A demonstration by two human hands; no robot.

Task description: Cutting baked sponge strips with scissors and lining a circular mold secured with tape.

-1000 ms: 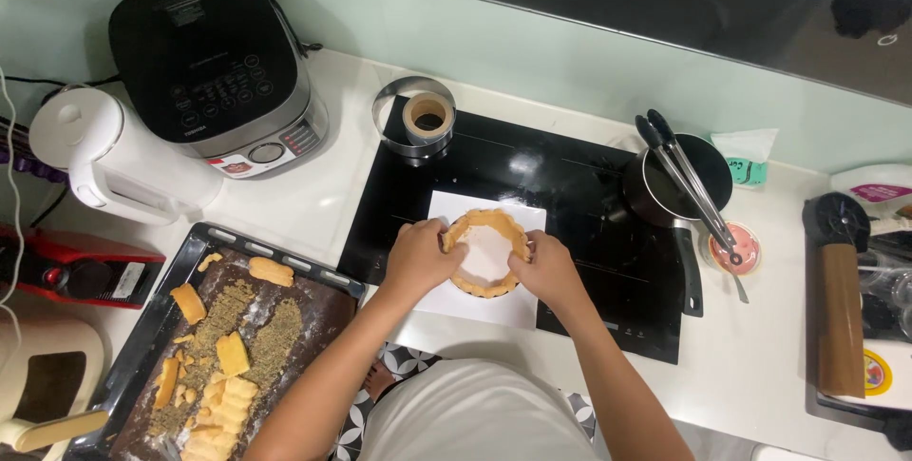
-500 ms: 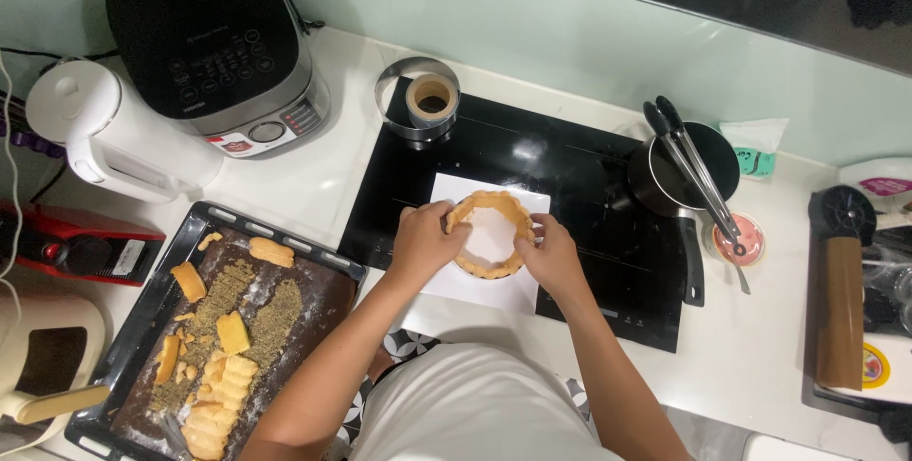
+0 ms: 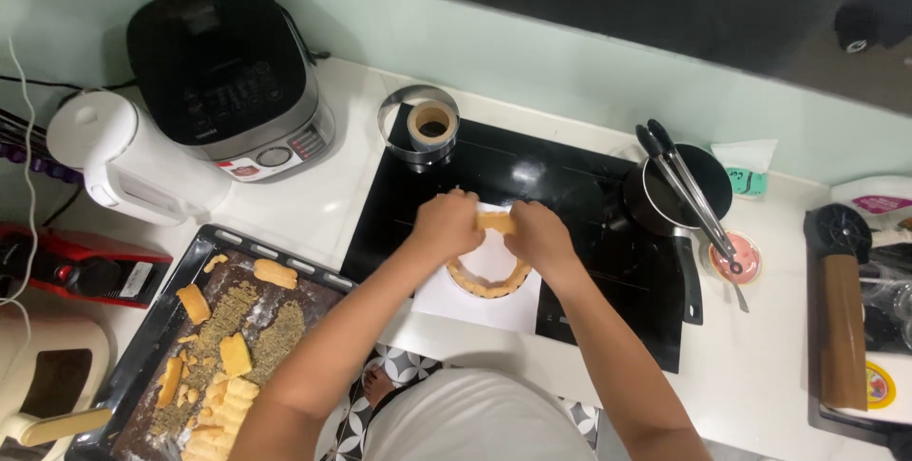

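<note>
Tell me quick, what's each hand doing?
Left hand: closed on the golden-brown ring of biscuit pieces, at its far side.
Right hand: closed on that ring too.

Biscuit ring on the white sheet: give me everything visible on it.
The biscuit ring is a circle of pale golden, finger-shaped pieces standing side by side, hollow in the middle. It sits on a white paper sheet laid over the black hob. Its near arc shows plainly; the far arc is hidden by the left hand and right hand, which meet at its far edge on one piece.

Golden biscuit ring (image 3: 489, 280) lies on white paper (image 3: 475, 304).
</note>
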